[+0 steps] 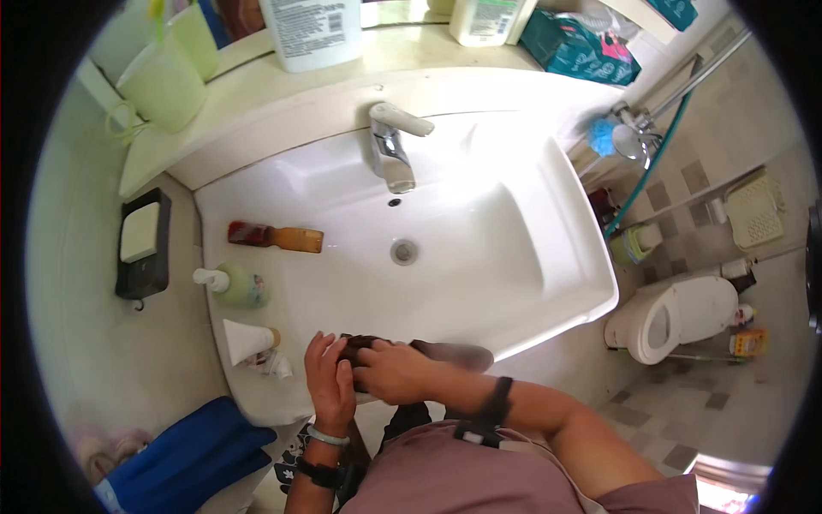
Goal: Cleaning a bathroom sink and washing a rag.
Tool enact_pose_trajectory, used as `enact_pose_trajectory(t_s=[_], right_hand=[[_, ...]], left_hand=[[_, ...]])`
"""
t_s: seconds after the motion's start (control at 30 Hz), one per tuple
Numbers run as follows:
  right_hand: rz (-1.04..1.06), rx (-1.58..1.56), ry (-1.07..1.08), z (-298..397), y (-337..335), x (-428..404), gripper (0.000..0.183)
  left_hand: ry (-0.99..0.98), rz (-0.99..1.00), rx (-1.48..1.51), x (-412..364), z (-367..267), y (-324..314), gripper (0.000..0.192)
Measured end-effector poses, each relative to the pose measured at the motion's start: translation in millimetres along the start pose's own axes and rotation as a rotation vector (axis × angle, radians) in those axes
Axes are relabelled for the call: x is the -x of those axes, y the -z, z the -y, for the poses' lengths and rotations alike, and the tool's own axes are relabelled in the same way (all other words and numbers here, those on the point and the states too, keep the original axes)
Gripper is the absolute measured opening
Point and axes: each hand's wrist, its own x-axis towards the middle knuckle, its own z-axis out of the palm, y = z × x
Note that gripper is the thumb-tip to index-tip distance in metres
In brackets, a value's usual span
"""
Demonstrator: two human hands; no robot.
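Observation:
Over the sink's front edge, a dark brown item, shaped like a shoe, lies across both my hands. My left hand supports its left end, fingers pointing up along it. Across the top reaches my right hand, its fingers curled onto the dark surface and covering much of it. Blur and the hands hide the details. A brush with a wooden handle and dark reddish bristles rests on the left side of the white washbasin.
A chrome faucet rises behind the drain. Left of the bowl stand a green pump bottle and a white tube. A soap dish hangs on the wall. Blue cloth is at lower left; a toilet stands right.

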Motion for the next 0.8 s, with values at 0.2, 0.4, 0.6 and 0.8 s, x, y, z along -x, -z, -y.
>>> enact_pose_trajectory(t_s=[0.2, 0.4, 0.6, 0.8], right_hand=[[0.082, 0.093, -0.29, -84, 72, 129, 0.029], [-0.286, 0.236, -0.588, -172, 98, 241, 0.024], [-0.596, 0.284, -0.359, -176, 81, 250, 0.015], [-0.629, 0.178, -0.241, -182, 87, 238, 0.02]], left_hand=[[-0.103, 0.131, -0.15, 5, 5, 0, 0.018], [-0.039, 0.221, -0.125, -15, -25, 5, 0.025], [-0.273, -0.004, -0.25, -133, -93, 46, 0.037], [-0.246, -0.476, -0.19, -304, -122, 53, 0.077]])
